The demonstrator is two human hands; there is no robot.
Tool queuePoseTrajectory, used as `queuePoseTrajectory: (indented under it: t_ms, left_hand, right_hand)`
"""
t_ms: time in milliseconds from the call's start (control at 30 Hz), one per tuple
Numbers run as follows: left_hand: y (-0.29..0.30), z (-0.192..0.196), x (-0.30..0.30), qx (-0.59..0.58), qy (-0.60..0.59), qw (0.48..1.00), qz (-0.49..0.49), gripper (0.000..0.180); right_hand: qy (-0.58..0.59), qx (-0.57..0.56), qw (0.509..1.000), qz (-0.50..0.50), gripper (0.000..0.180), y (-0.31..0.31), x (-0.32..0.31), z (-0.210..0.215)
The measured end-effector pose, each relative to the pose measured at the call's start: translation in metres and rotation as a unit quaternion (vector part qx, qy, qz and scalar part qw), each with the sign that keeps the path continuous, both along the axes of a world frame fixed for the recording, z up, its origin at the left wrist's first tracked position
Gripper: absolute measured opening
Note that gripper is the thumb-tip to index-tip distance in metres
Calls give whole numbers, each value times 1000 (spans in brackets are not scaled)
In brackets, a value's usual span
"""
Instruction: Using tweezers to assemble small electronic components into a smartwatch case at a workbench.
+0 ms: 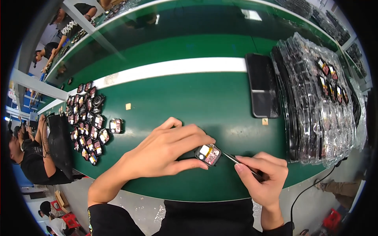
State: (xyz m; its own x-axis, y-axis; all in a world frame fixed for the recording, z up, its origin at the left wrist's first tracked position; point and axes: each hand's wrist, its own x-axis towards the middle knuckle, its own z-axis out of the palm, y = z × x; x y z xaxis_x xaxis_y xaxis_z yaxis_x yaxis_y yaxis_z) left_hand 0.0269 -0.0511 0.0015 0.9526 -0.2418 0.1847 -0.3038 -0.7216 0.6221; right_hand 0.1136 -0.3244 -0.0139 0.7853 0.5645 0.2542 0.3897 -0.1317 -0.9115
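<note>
On the green work table (173,98), close to its near edge, lies a small open watch case (208,155) with a white block, yellow tape and reddish circuitry showing inside. My left hand (167,147) pinches this case between thumb and forefinger at its left side. A pair of metal tweezers (231,158) is gripped in my right hand (265,173), fingers closed around it. The tips point left and reach the case's right edge; whether they touch it I cannot tell.
Similar open cases (84,126) crowd the table's left side, with a single case (115,126) beside them. At right, a black phone-like tray (263,86) lies next to stacked clear plastic trays (315,106). A black cable (303,196) hangs off the right edge. Other people sit at left.
</note>
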Motion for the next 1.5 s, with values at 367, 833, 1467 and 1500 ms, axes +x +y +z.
queuePoseTrajectory:
  t_ms: [367,833,1467,1500]
  left_hand:
    - [-4,-7,0,7,8,1000,-22,62]
    - [-5,-4,1,16,15,1000,-12,64]
    - [7,-3,6,-14,54,997,-45,59]
    - [8,-3,7,-13,55,997,-45,59]
  right_hand:
    - [-76,-46,995,45,18,9,2,-8]
    - [-102,-63,991,56,23,8,3,-7]
    - [-139,-24,988,61,25,12,2,-12]
    - [-122,-26,990,66,24,12,3,-10]
